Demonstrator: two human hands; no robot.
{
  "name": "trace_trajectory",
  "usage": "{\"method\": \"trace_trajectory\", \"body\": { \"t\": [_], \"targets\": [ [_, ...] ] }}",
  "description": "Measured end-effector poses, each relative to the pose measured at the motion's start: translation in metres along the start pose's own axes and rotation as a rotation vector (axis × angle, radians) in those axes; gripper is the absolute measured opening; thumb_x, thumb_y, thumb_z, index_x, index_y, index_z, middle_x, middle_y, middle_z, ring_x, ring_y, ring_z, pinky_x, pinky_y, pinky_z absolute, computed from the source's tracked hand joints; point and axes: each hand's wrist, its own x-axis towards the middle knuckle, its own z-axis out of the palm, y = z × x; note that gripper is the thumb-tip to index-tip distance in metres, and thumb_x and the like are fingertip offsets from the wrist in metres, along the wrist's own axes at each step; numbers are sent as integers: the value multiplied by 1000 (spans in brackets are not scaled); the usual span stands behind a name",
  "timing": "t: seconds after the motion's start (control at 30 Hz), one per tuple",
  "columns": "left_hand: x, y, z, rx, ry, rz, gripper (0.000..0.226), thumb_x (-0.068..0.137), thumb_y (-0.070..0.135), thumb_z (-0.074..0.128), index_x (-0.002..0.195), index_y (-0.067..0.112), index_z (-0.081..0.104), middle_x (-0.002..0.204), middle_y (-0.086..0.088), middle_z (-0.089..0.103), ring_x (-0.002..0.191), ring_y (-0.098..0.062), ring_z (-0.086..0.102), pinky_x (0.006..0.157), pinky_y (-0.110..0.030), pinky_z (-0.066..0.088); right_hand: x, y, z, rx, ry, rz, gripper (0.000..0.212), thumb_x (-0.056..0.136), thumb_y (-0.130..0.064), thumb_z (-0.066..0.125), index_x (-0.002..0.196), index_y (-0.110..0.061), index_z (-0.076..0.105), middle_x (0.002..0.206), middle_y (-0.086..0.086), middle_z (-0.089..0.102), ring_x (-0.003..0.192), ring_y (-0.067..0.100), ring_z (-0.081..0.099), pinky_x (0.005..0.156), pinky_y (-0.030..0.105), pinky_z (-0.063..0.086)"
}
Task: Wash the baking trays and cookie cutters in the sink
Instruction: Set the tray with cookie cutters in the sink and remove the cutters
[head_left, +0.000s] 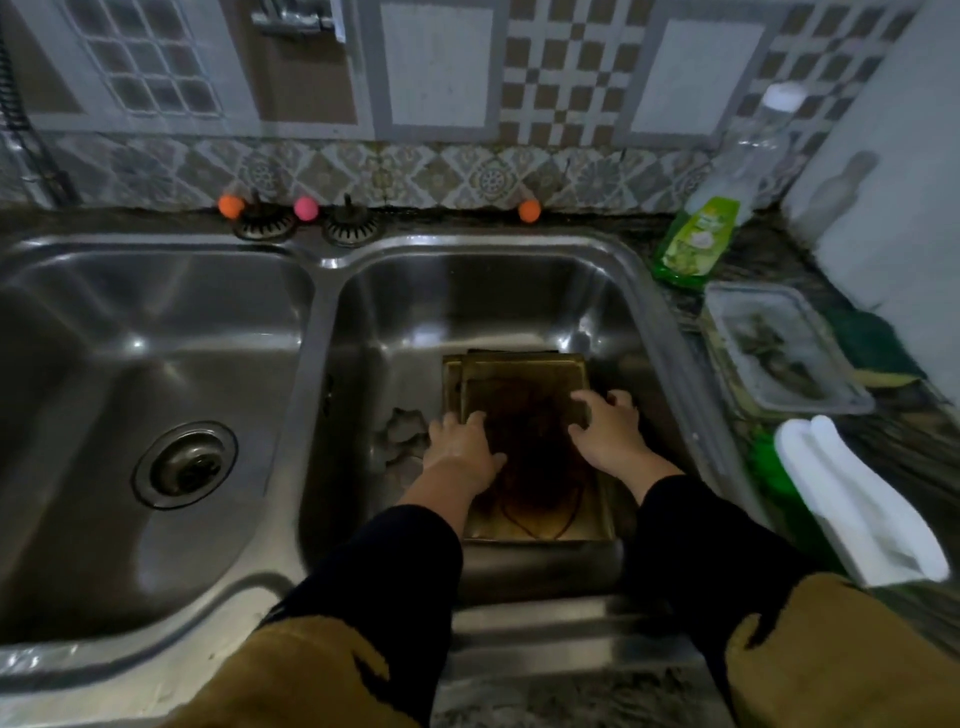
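Observation:
A stack of brownish, stained baking trays (519, 384) lies flat in the right basin of a steel double sink (467, 291). My left hand (460, 447) holds the stack's left rim, fingers curled over the edge. On the right rim sits my right hand (608, 428), fingers spread and bent over the edge. A greyish, lumpy thing (402, 434), perhaps cookie cutters or a scourer, rests on the basin floor left of the trays; I cannot tell which.
The left basin (156, 364) has a drain (184, 465). On the right counter stand a green dish-soap bottle (698, 239), a clear plastic container (779, 348), a green sponge (872, 338) and a white cloth (857, 504). Two drain plugs (306, 223) lie behind the sink.

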Motion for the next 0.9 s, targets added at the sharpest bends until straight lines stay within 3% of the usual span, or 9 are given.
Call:
{"method": "trace_trajectory", "body": {
  "t": [0.2,0.33,0.43,0.57,0.73,0.83,0.9],
  "targets": [
    [8,-2,10,-57,-9,-56,70,94,43,55,151,19,22,152,-16,23,140,-35,23,113,-44,29,-3,6,13,172,-41,40,51,99,-22,45,148,-23,30,152,7,22,132,29,39,104,36,38],
    [9,-7,9,-266,103,-53,67,96,39,53,152,18,22,152,-11,25,137,-30,33,113,-41,32,-6,-1,14,163,99,18,51,101,-21,41,150,-22,26,156,2,19,138,25,32,111,42,34],
    [3,-6,1,-522,179,28,64,98,30,50,153,28,18,149,-4,25,130,-26,42,107,-39,38,-9,-11,5,230,182,-13,49,101,-21,40,149,-22,28,156,1,20,139,24,31,113,41,31],
    [-8,-1,-16,-789,294,183,59,99,21,46,148,41,22,140,2,46,128,-20,46,106,-45,38,-15,-26,-18,334,201,-36,47,101,-24,41,147,-22,33,157,2,22,142,22,26,114,37,27],
    [-18,4,-29,-933,357,228,52,103,21,37,150,38,24,143,1,47,130,-18,46,110,-48,36,-40,-37,-46,396,178,-85,45,101,-24,43,145,-24,36,154,1,30,141,20,29,111,35,29],
    [-20,12,-36,-964,392,230,53,103,21,36,151,37,20,150,1,39,136,-19,39,114,-44,30,-60,-33,-68,292,144,-141,43,100,-25,45,143,-26,40,149,-1,38,136,20,37,105,32,35],
    [-22,17,-38,-951,399,233,54,104,22,35,152,39,16,151,1,37,136,-20,38,114,-45,30,-75,-22,-84,108,248,-175,36,98,-27,48,134,-28,50,139,1,49,127,22,46,101,34,41]
  ]
}}
